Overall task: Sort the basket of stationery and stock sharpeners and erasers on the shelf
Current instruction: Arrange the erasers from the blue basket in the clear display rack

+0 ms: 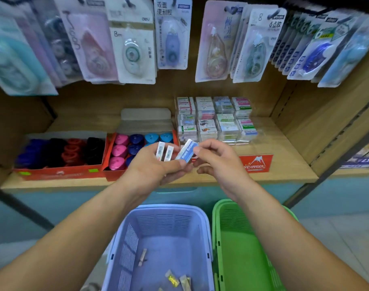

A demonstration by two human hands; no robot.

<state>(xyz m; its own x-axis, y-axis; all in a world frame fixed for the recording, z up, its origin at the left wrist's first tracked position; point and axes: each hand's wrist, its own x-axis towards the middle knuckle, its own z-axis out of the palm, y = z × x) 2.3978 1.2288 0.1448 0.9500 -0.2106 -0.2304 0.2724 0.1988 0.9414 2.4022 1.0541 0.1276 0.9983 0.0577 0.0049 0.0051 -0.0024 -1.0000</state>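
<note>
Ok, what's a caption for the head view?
Left hand and right hand hold blue-and-white rectangular erasers above a purple plastic basket.

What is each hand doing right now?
The left hand grips two erasers.
The right hand pinches a blue eraser.

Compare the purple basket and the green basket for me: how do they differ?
Colour: the purple basket is lilac, the green basket bright green. Position: the purple basket stands to the left of the green basket. Contents: the purple basket has a few small wrapped items on its floor, while the green basket shows only bare floor where visible. Both are slotted plastic baskets, side by side below the shelf.
</note>
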